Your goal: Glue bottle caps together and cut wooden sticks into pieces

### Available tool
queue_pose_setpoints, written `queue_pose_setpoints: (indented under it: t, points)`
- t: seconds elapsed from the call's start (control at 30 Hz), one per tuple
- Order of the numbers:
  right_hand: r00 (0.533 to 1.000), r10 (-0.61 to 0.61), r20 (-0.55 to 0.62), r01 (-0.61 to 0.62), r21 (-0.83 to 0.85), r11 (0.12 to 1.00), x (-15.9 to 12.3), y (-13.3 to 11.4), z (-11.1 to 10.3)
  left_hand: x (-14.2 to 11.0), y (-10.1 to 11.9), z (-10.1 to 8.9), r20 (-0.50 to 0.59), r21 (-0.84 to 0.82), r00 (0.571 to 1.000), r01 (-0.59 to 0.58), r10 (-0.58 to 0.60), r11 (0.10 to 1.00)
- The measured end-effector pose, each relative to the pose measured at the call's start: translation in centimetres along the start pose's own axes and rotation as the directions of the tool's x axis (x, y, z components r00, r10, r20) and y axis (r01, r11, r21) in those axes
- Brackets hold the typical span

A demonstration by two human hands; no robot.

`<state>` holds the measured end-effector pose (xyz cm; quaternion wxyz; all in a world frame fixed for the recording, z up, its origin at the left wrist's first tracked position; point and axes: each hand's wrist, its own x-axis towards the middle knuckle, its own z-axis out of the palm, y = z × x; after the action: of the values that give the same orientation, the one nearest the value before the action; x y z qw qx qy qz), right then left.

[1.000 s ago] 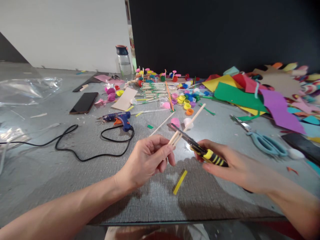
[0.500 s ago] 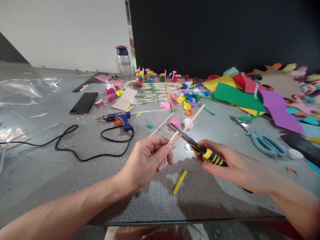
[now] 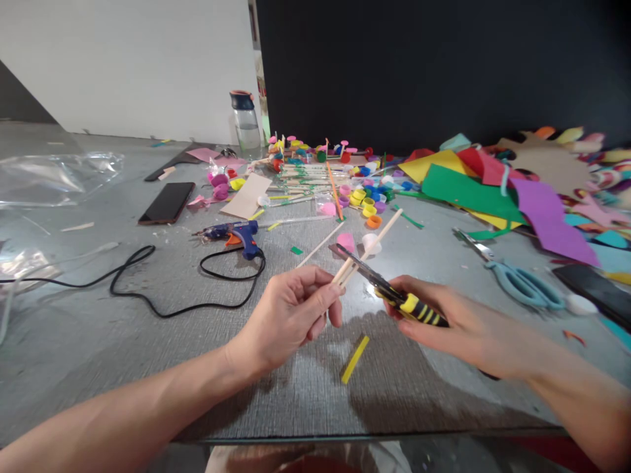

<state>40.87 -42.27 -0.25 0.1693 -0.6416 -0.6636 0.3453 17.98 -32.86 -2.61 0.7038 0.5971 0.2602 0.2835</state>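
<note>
Thin wooden sticks [image 3: 386, 227] are pinched between the thumb and fingers of my left hand [image 3: 300, 305]. One stick reaches well past the others, up and to the right. My right hand [image 3: 438, 318] is closed around the black-and-yellow handles of long-nose pliers [image 3: 367, 269]. Their dark, narrow jaws lie across the sticks just beyond my left fingertips; whether they grip a stick I cannot tell. A yellow strip [image 3: 355, 360] lies on the table below my hands. Behind the sticks are a pink cap [image 3: 345, 242] and a white cap [image 3: 371, 244].
A blue glue gun [image 3: 236, 235] with a black cord lies left, near a phone [image 3: 166, 203]. Blue-handled scissors [image 3: 522, 282] rest at right. Farther back are bottle caps [image 3: 369, 211], coloured sheets [image 3: 468, 190] and a water bottle [image 3: 245, 125].
Almost nothing differs. Both hands, the sticks and the pliers keep the same pose, and the view has shifted very slightly.
</note>
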Motion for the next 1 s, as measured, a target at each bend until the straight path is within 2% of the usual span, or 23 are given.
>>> queue_pose_setpoints:
  t: [0.5, 0.67, 1.0]
  points:
    - [0.986, -0.064, -0.157, 0.039, -0.161, 0.986, 0.0, 0.3, 1.3, -0.2, -1.6, 0.3, -0.043, -0.241, 0.999, -0.026, 0.016, 0.970]
    - [0.993, -0.051, -0.103, 0.029, -0.208, 0.978, 0.0, 0.0, 1.3, -0.2, -1.9, 0.5, -0.041, -0.272, 0.999, 0.014, -0.026, 0.962]
    - [0.993, -0.021, -0.112, -0.010, -0.262, 0.965, -0.4, 0.3, 1.7, -0.1, -2.6, 0.6, -0.032, -0.260, 0.997, 0.059, -0.070, 0.964]
